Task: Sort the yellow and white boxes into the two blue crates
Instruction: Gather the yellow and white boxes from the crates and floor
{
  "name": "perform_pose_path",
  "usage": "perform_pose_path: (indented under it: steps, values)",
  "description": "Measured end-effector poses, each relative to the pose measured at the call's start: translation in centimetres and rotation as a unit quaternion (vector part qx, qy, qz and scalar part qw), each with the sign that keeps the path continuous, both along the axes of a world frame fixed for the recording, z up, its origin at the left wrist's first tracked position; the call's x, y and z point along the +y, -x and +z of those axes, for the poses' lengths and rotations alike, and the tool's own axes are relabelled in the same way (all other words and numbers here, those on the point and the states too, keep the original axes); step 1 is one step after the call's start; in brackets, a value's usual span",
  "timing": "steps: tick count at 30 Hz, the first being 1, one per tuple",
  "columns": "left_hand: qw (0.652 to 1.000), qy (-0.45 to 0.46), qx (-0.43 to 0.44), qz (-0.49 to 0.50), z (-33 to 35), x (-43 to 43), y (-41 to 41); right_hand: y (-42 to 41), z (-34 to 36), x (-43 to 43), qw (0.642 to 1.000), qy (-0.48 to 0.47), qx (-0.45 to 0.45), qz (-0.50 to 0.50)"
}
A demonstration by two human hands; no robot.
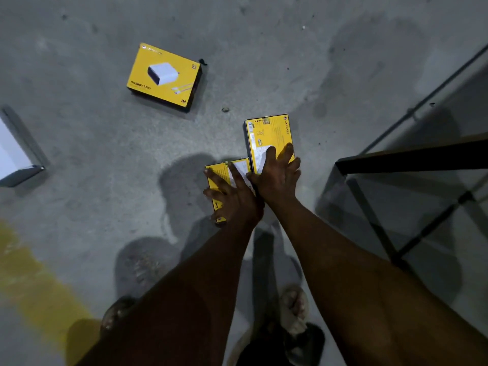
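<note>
Two yellow boxes lie side by side on the concrete floor, backs up. My left hand [232, 196] lies spread over the nearer yellow box [220, 174], fingers straight. My right hand [277, 173] lies spread on the lower end of the farther yellow box [269, 133]. A third yellow box [163, 76], printed with a white charger, sits face up farther off to the left. A white box [13, 154] shows at the left edge, partly cut off. No blue crate is in view.
A black metal frame [396, 162] with thin rods stands at the right. A yellow painted stripe [34, 281] crosses the floor at lower left. My sandalled feet [293, 310] are below the hands.
</note>
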State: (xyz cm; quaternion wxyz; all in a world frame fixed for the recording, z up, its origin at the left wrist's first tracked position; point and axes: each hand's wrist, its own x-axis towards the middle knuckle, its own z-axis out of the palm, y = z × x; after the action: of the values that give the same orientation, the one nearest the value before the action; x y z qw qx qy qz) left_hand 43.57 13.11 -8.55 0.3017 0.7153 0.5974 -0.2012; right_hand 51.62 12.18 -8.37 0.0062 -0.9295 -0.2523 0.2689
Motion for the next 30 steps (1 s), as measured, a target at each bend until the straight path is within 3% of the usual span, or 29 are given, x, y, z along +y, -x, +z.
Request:
perform_pose_path:
  steps: [6,10,17,22,26,30]
  values:
    - [0.999,0.024,-0.014,-0.029,1.0,2.2,1.2,-0.2,-0.1,-0.5,0.996,-0.026,0.040,-0.078]
    - [1.000,0.030,-0.005,-0.004,2.4,4.2,2.1,0.2,0.6,-0.3,0.987,0.016,0.075,-0.140]
    - [0.998,0.061,0.003,0.004,3.3,6.1,4.4,2.5,1.0,-0.2,0.986,0.049,0.064,-0.149]
    - [0.991,0.037,-0.011,0.128,7.5,6.6,5.3,4.6,5.7,0.1,0.970,-0.001,0.107,-0.216]
    - [0.957,0.141,-0.098,0.234,14.5,8.5,6.4,5.6,13.1,0.4,0.953,-0.037,0.165,-0.253]
    - [0.886,0.211,-0.241,0.334,22.4,10.6,8.5,7.7,23.0,2.5,0.889,-0.131,0.257,-0.354]
